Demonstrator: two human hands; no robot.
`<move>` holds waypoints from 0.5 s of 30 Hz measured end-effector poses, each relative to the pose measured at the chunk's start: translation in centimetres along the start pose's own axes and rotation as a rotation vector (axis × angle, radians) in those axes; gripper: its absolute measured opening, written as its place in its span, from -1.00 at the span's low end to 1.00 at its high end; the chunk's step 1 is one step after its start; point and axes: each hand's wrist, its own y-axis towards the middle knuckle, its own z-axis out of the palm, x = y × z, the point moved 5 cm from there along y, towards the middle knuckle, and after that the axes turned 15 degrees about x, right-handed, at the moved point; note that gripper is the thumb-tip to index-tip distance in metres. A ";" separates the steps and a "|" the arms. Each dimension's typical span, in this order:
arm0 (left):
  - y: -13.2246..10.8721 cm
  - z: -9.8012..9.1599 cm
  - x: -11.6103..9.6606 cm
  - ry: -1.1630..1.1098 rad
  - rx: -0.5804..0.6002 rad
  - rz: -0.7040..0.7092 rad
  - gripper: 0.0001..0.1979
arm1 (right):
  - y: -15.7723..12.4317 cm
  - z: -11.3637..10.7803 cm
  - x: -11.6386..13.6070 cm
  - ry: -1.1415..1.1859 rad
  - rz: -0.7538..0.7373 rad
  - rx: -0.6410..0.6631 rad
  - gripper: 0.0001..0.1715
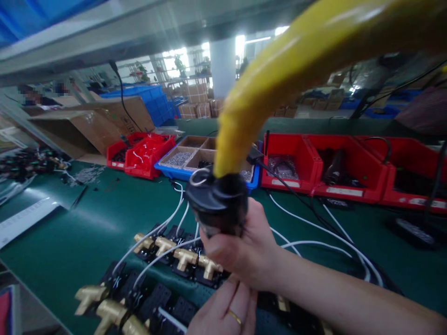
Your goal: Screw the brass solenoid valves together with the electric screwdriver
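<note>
My right hand (pixel 244 256) is wrapped round the black body of a power screwdriver (pixel 220 204), held upright, with a metal ring on its top. A thick yellow hose (pixel 254 97) runs from its top up to the right. The tool's lower end is hidden behind my hands. Just below, my left hand (pixel 226 309), with a ring on one finger, is closed; what it holds is hidden. Around both hands lie rows of black valve units with brass T-shaped fittings (pixel 185 258) and white cables (pixel 164 251). More brass fittings (pixel 110 314) sit at the front left.
Behind stand red bins (pixel 289 184), a blue divided tray (pixel 174 174) of small parts and more red bins (pixel 141 160). Cardboard boxes (pixel 94 130) are at the back left. A shelf edge (pixel 104 37) crosses overhead. White cables (pixel 321 243) extend right over the green table (pixel 115 209).
</note>
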 end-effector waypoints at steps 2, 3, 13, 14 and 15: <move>0.4 -0.2 0.0 0.042 -0.002 0.012 -0.60 | 0.0 -0.5 0.7 0.035 -0.001 -0.038 -0.17; 0.7 -0.4 0.0 0.068 -0.014 0.018 -0.62 | 0.0 -0.6 0.9 0.061 -0.002 -0.060 -0.16; 1.5 -4.3 0.9 0.129 -0.137 -0.009 -0.60 | -0.4 -1.3 2.0 0.359 0.252 -0.234 -0.11; 1.5 -4.3 1.0 0.113 -0.119 0.001 -0.60 | -0.6 -1.2 1.8 0.371 0.226 -0.185 -0.14; 1.6 -4.3 1.1 0.094 -0.112 0.011 -0.61 | -0.8 -1.0 1.5 0.376 0.181 -0.119 -0.17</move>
